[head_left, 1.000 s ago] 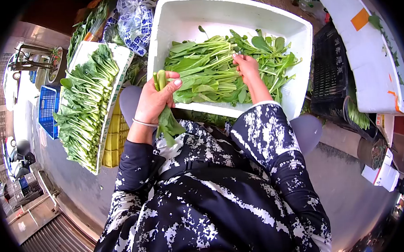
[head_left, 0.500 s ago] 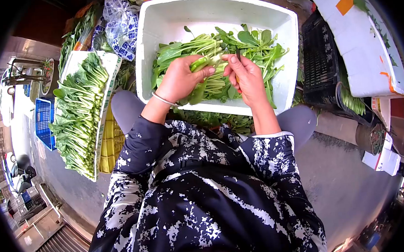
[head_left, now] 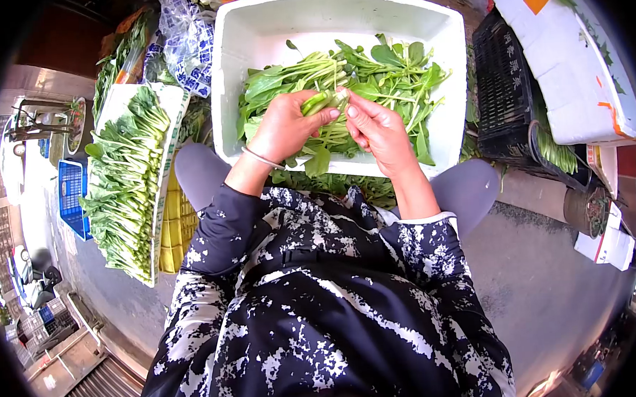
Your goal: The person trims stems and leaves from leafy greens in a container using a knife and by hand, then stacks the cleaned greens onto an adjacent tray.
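Observation:
Within the white foam box (head_left: 231, 124), my left hand (head_left: 285, 127) is closed round a leafy green (head_left: 318, 102), its pale stem end pointing right. My right hand (head_left: 381, 132) is closed beside it, thumb and forefinger at the cut stem end. The small knife that showed in this hand a moment ago is now hidden behind its curled fingers. Below both hands, loose leafy greens (head_left: 405, 72) cover much of the box floor, their leaves and stems spread in different directions.
On my left, a white foam board (head_left: 176, 105) bears a row of bunched greens (head_left: 127, 190) above a yellow crate (head_left: 175, 238). A blue crate (head_left: 73, 197) stands farther left. To the right are a black crate (head_left: 501, 88) and another white foam box (head_left: 580, 113).
My right hand has turned, with its forefinger now reaching to the stem end. The dark blade and orange-red handle have gone out of sight. My left hand keeps hold of the green.

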Tool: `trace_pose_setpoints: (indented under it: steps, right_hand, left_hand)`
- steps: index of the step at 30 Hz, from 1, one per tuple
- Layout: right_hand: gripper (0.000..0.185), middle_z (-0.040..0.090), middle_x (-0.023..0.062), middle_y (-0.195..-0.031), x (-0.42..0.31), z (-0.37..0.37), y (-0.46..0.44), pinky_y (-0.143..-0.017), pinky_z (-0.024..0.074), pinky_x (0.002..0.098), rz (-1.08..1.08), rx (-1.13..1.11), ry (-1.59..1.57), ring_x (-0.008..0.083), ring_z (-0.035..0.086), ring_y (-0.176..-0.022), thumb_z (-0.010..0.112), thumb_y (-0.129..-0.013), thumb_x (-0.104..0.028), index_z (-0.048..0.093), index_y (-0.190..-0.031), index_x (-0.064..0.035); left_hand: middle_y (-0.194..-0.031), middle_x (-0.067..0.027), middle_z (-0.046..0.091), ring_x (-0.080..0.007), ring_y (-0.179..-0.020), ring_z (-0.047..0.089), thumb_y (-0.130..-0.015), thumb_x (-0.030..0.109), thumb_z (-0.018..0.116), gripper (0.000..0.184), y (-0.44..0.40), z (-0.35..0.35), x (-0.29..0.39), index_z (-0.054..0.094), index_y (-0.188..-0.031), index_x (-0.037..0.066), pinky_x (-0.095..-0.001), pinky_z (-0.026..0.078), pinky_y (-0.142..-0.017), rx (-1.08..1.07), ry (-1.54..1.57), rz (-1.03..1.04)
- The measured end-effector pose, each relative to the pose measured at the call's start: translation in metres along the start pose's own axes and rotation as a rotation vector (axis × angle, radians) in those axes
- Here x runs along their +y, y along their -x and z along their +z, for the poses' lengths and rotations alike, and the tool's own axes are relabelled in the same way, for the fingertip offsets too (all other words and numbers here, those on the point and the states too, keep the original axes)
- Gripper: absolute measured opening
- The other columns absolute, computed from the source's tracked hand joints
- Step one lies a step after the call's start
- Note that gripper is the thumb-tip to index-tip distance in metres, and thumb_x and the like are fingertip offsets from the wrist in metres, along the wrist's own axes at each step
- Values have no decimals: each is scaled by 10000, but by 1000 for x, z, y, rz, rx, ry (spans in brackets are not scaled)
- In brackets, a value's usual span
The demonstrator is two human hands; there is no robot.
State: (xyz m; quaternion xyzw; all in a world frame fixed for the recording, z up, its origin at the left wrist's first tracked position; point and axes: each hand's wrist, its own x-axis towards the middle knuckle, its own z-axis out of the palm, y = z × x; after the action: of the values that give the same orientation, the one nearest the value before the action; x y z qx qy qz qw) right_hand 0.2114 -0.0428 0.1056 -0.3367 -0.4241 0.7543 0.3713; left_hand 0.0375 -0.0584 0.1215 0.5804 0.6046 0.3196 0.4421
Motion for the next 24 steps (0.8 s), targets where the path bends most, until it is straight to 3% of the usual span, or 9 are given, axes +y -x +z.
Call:
trace_pose_setpoints:
  steps: [8,11,13,15,17,19,21,23,24]
  right_hand:
    - [364,400,-73,-616,18,-10,-1,-445,250,164,-126,117,110,26,305,-494,569,-878,-193,529,-1191,-11]
    - [337,369,-85,-580,9,-19,2,-411,239,163,-49,59,-109,18,292,-464,548,-890,-210,549,-1168,-20]
    - [324,358,-84,-555,5,-42,2,-376,236,161,-77,217,-58,12,289,-443,525,-901,-237,552,-1166,-54]
    - [334,373,-74,-544,-7,-69,5,-349,240,165,-101,414,-46,13,307,-435,514,-904,-263,531,-1192,-96]
    - [355,393,-55,-576,-16,-89,3,-351,252,161,-185,666,-132,21,339,-450,482,-917,-274,500,-1202,-63]
    - [407,460,-27,-602,-11,-105,-10,-353,267,158,-160,776,-15,31,366,-447,532,-889,-282,483,-1222,-53]
    - [472,546,19,-680,3,-97,-27,-365,291,159,70,871,295,46,411,-460,588,-851,-270,462,-1241,-37]
    - [539,596,56,-774,38,-93,-49,-376,317,180,157,552,435,63,445,-474,634,-815,-257,439,-1255,-14]
    - [508,610,62,-782,56,-88,-62,-437,386,219,214,516,443,87,504,-508,643,-805,-262,475,-1216,-14]
  left_hand:
    - [-690,4,590,-56,-531,508,-787,209,679,250,2,3,8,633,-922,4,-198,438,-491,-27,33,-28]
    - [-736,-20,616,-68,-566,535,-790,191,669,256,2,-1,15,631,-971,14,-202,459,-508,-34,105,0]
    - [-765,-35,629,-77,-590,552,-794,180,661,261,4,-8,24,627,-999,21,-204,471,-519,-27,176,40]
    - [-832,-61,645,-121,-698,608,-811,151,633,260,7,-28,31,608,-1033,17,-230,506,-618,71,173,18]
    - [-859,-76,653,-120,-788,617,-832,148,616,240,9,-41,26,606,-1020,1,-224,498,-694,160,71,39]
    - [-832,-65,649,-104,-762,605,-845,159,605,229,9,-50,20,604,-1000,-10,-212,483,-688,261,-23,74]
    - [-767,-37,624,-85,-692,578,-862,170,587,205,8,-53,12,595,-957,-12,-210,470,-649,285,-37,100]
    - [-665,-55,605,-97,-591,576,-838,254,610,246,8,-52,6,603,-941,30,-234,449,-550,369,-156,83]
    - [-677,-70,608,-112,-591,590,-842,262,603,254,9,-49,6,583,-937,26,-246,456,-557,371,-145,40]
